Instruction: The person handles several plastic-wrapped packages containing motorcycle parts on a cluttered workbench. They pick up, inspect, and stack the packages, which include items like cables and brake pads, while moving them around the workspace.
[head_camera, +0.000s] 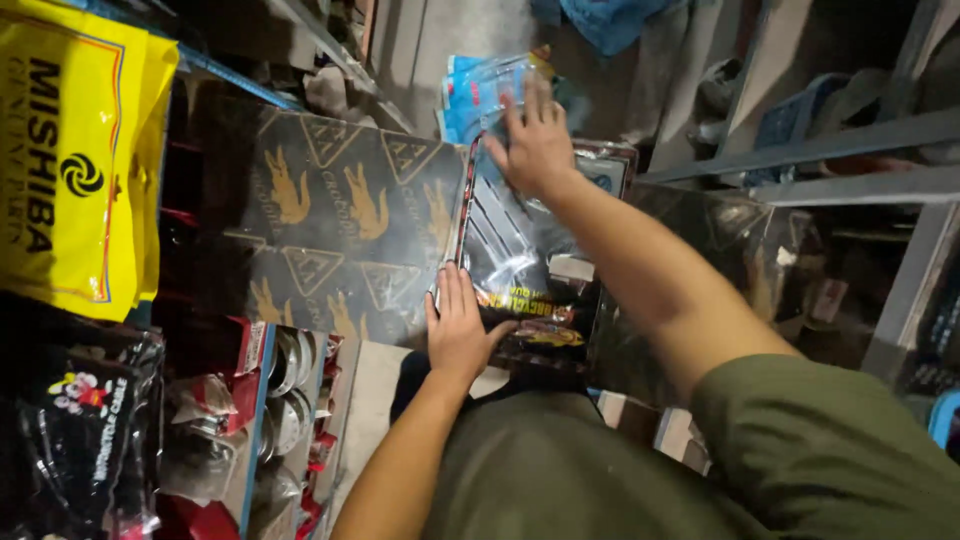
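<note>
My left hand (458, 325) grips the near edge of a flat dark plastic-wrapped package (525, 255) with grey stripes and a yellow and red label. My right hand (535, 140) lies spread on the far end of the same package, fingers apart. To the left of the package lies a large black sheet with gold flame and triangle prints (340, 215), its edge touching the package. Beyond my right hand are blue plastic packets (480, 90).
A yellow bag (75, 150) hangs at the left above black printed bags (80, 420). Shelves with round metal parts (285, 390) stand lower left. Grey metal racking (850, 160) runs along the right, with shiny wrapped goods (740, 250) beneath. Bare floor shows at the top.
</note>
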